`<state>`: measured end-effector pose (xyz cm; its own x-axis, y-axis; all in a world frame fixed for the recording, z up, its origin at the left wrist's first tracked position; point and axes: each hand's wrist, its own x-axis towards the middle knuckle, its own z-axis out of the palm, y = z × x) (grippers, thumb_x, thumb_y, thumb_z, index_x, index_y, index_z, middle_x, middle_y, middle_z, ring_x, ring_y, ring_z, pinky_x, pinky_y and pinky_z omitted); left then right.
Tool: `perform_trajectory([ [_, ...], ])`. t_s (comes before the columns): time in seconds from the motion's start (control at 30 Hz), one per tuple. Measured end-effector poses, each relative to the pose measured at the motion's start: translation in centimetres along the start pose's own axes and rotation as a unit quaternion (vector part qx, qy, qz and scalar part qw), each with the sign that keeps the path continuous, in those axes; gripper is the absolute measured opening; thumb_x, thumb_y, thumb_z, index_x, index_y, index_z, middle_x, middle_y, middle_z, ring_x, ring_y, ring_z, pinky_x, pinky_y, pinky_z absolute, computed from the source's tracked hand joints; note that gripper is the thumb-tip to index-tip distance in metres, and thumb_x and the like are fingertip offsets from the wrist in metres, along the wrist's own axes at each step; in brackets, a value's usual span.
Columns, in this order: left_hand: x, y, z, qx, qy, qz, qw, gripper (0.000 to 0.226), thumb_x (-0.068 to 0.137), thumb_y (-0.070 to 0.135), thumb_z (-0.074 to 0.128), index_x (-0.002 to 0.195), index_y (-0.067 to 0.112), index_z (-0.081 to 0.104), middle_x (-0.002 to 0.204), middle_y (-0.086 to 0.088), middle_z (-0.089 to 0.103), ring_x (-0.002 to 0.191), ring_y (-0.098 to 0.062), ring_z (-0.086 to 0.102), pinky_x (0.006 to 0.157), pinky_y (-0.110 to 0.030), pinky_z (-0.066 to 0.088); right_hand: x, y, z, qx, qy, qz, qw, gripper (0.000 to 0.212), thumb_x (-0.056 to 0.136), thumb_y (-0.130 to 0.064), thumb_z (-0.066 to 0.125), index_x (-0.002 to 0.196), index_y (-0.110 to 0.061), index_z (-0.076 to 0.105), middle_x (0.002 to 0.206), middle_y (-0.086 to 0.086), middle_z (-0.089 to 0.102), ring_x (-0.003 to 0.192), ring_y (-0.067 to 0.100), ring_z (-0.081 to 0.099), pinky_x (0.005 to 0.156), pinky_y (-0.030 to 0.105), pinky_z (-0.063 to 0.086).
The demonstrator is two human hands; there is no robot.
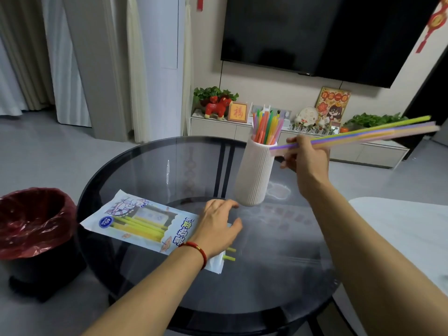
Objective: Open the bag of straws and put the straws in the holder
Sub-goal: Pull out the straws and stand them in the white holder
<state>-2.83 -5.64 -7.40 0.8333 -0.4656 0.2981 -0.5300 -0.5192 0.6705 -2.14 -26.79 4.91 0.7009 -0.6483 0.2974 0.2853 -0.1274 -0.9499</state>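
The straw bag (pixel 135 219) lies flat on the round glass table (pixel 278 275), with yellow-green straws inside; two straw ends (pixel 229 254) poke out of its open right end. My left hand (pixel 218 225) presses down on that end with spread fingers. A white ribbed holder (pixel 254 173) stands upright behind it, filled with several coloured straws (pixel 265 128). My right hand (pixel 306 156) grips a bundle of coloured straws (pixel 371 133) that points out to the right, held in the air just right of the holder's rim.
A black bin with a red liner (pixel 34 219) stands on the floor left of the table. A white cushion or seat (pixel 412 229) lies at the right. Behind are a TV (pixel 327 32) and a low cabinet (pixel 215 128) with ornaments.
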Motion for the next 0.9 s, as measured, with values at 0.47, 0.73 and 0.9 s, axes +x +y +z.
perform_trajectory([
  [0.47,-0.3,-0.8,-0.2,0.060,-0.009,0.025,0.998,0.042,0.094,0.024,0.049,0.136,0.022,0.049,0.134,0.001,0.050,0.133,-0.014,0.031,0.110,-0.032,0.033,5.4,-2.3,4.9,-0.352,-0.052,-0.118,0.927,0.038,0.091,-0.014,0.054,0.054,-0.012,0.062,0.052,0.014,0.068,0.044,0.030,0.069,0.038,0.033,0.058],
  [0.73,-0.6,-0.5,-0.1,0.065,-0.020,0.022,0.997,0.043,0.096,0.027,0.049,0.139,0.024,0.046,0.137,0.002,0.048,0.135,-0.015,0.031,0.108,-0.030,0.033,5.9,-3.2,5.7,-0.454,-0.120,-0.004,0.883,0.037,0.091,-0.039,0.075,0.077,-0.018,0.048,0.083,0.007,0.062,0.077,0.023,0.065,0.077,0.043,0.063],
  [0.9,-0.6,-0.5,-0.1,0.065,-0.022,0.014,0.998,0.044,0.096,0.031,0.049,0.140,0.027,0.045,0.139,0.002,0.047,0.134,-0.014,0.033,0.109,-0.032,0.035,5.6,-5.4,5.6,-0.426,-0.095,-0.004,0.900,0.044,0.087,-0.041,0.080,0.065,-0.012,0.056,0.059,0.003,0.052,0.046,0.014,0.045,0.044,0.026,0.039],
])
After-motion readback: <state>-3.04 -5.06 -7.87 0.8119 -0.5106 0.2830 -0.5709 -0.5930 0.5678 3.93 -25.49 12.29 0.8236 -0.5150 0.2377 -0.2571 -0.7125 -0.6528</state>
